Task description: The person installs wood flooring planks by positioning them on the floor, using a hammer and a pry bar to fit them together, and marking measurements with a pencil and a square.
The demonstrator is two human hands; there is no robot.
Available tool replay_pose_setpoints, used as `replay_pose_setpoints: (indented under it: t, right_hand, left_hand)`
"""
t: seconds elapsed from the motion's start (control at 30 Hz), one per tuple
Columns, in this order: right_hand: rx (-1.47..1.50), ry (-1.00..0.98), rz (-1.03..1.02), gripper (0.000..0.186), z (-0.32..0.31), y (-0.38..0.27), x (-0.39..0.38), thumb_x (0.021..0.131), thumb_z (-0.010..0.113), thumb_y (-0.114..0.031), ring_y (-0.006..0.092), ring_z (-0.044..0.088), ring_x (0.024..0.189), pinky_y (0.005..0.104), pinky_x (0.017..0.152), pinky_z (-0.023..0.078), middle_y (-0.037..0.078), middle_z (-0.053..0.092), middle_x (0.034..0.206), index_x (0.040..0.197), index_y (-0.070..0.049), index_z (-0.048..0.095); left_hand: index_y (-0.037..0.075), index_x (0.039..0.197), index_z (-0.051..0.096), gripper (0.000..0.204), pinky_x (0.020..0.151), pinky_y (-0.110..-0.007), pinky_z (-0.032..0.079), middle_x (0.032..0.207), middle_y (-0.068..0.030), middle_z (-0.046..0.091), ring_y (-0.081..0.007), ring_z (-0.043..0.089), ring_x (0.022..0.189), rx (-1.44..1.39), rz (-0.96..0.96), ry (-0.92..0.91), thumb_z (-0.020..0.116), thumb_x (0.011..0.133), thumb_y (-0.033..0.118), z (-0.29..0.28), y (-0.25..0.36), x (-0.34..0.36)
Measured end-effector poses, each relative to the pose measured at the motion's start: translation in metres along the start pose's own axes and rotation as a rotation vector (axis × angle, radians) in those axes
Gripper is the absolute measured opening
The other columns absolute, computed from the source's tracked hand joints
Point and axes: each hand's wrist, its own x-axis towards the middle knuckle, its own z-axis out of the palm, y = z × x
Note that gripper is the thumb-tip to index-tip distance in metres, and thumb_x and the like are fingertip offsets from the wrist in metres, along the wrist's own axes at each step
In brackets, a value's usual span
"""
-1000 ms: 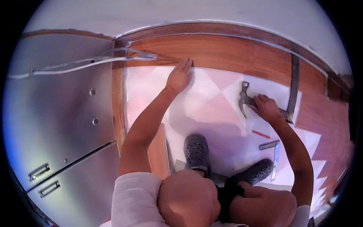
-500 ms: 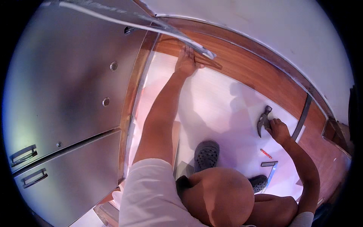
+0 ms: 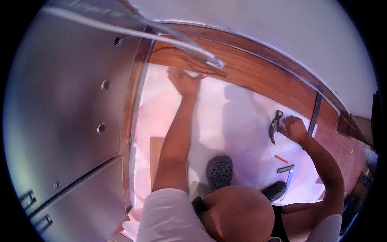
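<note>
My left hand, fingers spread, rests at the far edge of a pale, pink-patterned floor sheet, where it meets a strip of wood-grain flooring. My right hand grips a claw hammer near the sheet's right side. Beside that hand lies a long dark bar. A red pencil and a metal square lie below the hammer. A white cable and a grey one cross above my left hand, ending in a blurred pale tip.
Metal cabinet doors with handles line the left side. A pale wall with a wooden skirting curves behind the flooring. My feet in grey clogs stand on the sheet. A loose wood-look board lies under my left arm.
My left hand has moved left along the sheet's edge, with its fingers more spread. The view has tilted and shifted, bringing the cables higher in the picture. My right hand stays on the hammer.
</note>
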Motion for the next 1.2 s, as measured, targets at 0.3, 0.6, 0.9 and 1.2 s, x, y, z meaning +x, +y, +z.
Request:
replay_pose_setpoints:
  t: [0.3, 0.6, 0.9, 1.2]
  right_hand:
    - [0.23, 0.286, 0.005, 0.045, -0.029, -0.071, 0.212, 0.097, 0.059, -0.028, 0.0356, 0.05, 0.133, 0.0449, 0.107, 0.043, 0.018, 0.056, 0.136, 0.133, -0.001, 0.056]
    - [0.12, 0.404, -0.065, 0.071, -0.011, -0.111, 0.333, 0.099, 0.056, -0.043, 0.0333, 0.027, 0.151, 0.0454, 0.124, 0.024, 0.019, 0.031, 0.162, 0.149, 0.004, 0.041]
    - [0.018, 0.382, -0.04, 0.072, -0.025, -0.113, 0.35, 0.095, 0.061, -0.041, 0.033, 0.03, 0.15, 0.0428, 0.124, 0.025, 0.022, 0.033, 0.161, 0.147, 0.006, 0.043]
    - [0.006, 0.298, -0.012, 0.066, -0.043, -0.118, 0.347, 0.095, 0.059, -0.033, 0.0321, 0.028, 0.152, 0.0421, 0.123, 0.027, 0.019, 0.031, 0.163, 0.148, 0.004, 0.044]
  left_hand:
    - [-0.026, 0.139, 0.036, 0.13, 0.124, -0.053, 0.01, 0.15, -0.0473, 0.025, -0.0536, 0.017, 0.148, -0.009, 0.105, 0.012, 0.083, 0.063, 0.069, -0.007, 0.003, 0.004]
    - [-0.026, 0.144, 0.021, 0.134, 0.12, -0.064, 0.011, 0.152, -0.0491, 0.016, -0.0591, 0.014, 0.146, 0.011, 0.147, 0.028, 0.078, 0.069, 0.069, 0.007, -0.011, -0.003]
    - [-0.024, 0.135, 0.036, 0.123, 0.116, -0.059, 0.021, 0.146, -0.0426, 0.031, -0.0527, 0.031, 0.135, 0.033, 0.175, 0.027, 0.083, 0.065, 0.066, 0.003, -0.009, 0.001]
    - [-0.024, 0.139, 0.034, 0.12, 0.121, -0.054, 0.02, 0.149, -0.0442, 0.029, -0.0528, 0.026, 0.142, 0.043, 0.19, 0.065, 0.08, 0.072, 0.065, -0.008, 0.007, -0.004]
